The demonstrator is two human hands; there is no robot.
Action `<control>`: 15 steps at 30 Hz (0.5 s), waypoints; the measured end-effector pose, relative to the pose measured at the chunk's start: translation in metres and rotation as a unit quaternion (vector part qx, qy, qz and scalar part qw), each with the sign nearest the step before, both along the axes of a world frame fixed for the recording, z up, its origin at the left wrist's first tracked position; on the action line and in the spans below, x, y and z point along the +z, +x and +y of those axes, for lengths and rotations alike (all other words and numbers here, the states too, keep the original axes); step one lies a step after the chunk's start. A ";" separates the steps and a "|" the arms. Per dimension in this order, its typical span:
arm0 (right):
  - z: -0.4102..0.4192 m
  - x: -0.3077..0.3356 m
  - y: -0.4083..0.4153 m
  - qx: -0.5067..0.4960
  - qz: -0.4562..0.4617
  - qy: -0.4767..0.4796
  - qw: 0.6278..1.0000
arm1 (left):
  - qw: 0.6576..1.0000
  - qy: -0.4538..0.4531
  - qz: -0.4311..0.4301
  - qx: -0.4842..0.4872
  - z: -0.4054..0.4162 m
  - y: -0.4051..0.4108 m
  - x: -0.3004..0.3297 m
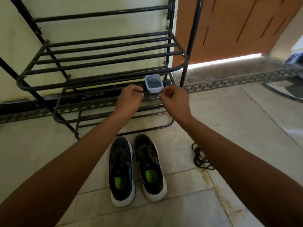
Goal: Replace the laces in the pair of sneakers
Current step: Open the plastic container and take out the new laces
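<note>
Both arms reach toward the middle of the frame, where a small clear container (153, 83) sits on a lower bar of the black metal rack (101, 66). Dark coils show through its walls, probably the fresh laces, though that is a guess. The left hand (130, 97) is curled with its fingertips at a rack bar just left of the container; whether it grips the bar or something thin I cannot tell. The right hand (174, 99) is curled too, thumb and forefinger drawn together just right of the container, and nothing clearly shows between them.

The pair of sneakers (136, 169) stands side by side on the floor in the lower centre, toes toward the rack, eyelets bare. A loose black lace (200, 158) lies on the tiles to their right, partly hidden behind the right forearm.

The step in hand looks like fetching the container. It rests on narrow bars, so it is best taken by both side walls, lifted straight up and kept level, then set down beside the sneakers, well apart from the old lace so the two do not get mixed.
</note>
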State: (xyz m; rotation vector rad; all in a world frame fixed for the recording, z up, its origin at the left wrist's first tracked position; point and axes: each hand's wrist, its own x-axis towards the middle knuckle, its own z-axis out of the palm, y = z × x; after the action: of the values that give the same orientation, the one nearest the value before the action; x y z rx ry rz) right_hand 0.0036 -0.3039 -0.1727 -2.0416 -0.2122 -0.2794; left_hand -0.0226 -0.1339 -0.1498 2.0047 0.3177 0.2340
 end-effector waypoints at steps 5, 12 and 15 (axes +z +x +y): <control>0.018 -0.007 0.069 -0.045 0.052 -0.077 0.995 | 0.997 0.024 0.045 -0.051 -0.011 0.055 -0.007; 0.035 -0.031 0.084 -0.070 0.083 -0.055 0.993 | 0.999 0.033 0.008 -0.027 -0.021 0.057 -0.025; 0.035 -0.025 0.042 -0.043 0.089 0.019 0.995 | 0.998 -0.007 -0.063 -0.002 -0.012 0.023 -0.034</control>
State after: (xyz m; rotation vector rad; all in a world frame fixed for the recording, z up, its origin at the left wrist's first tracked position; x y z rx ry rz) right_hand 0.0454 -0.2687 -0.1979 -2.0276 -0.0083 -0.1528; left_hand 0.0007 -0.1456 -0.1843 1.9664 0.2347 0.3517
